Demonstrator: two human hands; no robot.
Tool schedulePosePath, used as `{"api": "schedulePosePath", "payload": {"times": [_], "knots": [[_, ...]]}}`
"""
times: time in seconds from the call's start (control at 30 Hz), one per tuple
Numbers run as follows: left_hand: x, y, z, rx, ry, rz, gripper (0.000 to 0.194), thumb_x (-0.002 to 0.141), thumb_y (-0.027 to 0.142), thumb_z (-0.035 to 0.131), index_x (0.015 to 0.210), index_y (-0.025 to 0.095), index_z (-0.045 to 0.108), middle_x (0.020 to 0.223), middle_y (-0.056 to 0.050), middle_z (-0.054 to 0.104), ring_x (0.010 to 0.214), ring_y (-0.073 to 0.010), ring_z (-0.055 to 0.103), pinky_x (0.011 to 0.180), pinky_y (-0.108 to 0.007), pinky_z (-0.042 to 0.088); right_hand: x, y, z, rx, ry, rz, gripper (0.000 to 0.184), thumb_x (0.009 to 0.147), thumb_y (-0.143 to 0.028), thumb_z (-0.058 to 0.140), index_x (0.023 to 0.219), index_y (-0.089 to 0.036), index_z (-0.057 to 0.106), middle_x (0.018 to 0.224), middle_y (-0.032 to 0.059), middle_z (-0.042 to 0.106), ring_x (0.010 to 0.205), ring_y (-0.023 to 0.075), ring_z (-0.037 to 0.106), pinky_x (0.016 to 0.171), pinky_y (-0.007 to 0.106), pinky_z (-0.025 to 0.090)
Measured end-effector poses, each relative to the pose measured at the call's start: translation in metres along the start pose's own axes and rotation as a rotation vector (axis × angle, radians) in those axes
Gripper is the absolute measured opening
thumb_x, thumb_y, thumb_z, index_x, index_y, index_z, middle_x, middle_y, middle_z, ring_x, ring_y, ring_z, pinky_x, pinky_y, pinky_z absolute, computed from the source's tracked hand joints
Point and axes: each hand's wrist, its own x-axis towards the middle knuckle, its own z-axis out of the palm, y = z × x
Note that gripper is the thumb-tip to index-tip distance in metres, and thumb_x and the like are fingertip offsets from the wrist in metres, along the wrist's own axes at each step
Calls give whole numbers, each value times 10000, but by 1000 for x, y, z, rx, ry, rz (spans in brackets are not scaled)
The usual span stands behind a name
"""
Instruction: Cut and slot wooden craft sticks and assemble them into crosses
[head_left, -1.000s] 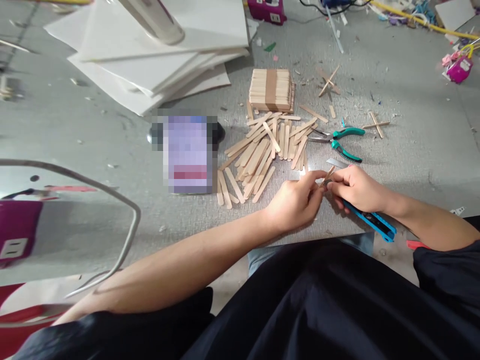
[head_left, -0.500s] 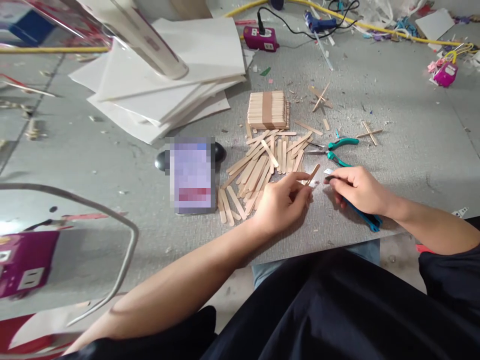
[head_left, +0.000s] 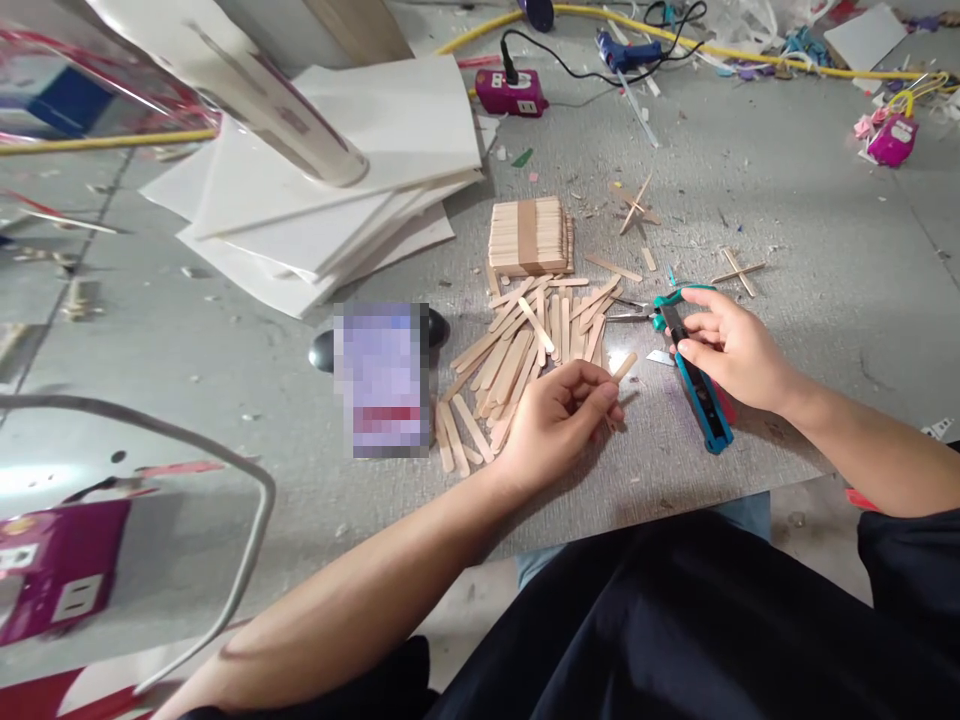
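My right hand has moved away from the craft stick, carrying the blue-and-black utility knife to the right, beside the green-handled pliers; cutting therefore appears paused. My left hand keeps its fingers pinched on the stick, while my right fingers curl loosely around the knife, the index finger extended. The stick, pale, slim and round-tipped, points far and right over the near part of the worktop, right of the loose stick pile; its lower end is hidden.
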Motion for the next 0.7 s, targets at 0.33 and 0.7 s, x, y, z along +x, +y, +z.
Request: {"api": "schedulePosePath", "payload": {"times": [0.33,0.7], "knots": [[-6,-3,-1,242,-81,12,176,1023,333,670,919,192,655,652,16,667,535,-91,537,505,-215,383,-23,-7,15,-158,-18,-302,361,1058,-403,738,1372,-230,696,1303,133,828,1172,251,815,937,380,660],[-8,2,4,279,-54,56,146,936,311,746,969,180,691,712,39,621,594,-81,493,553,-214,388,-27,-4,29,-246,-36,-598,191,1122,-276,670,980,-204,775,750,-17,769,586,95,601,595,244,467]]}}
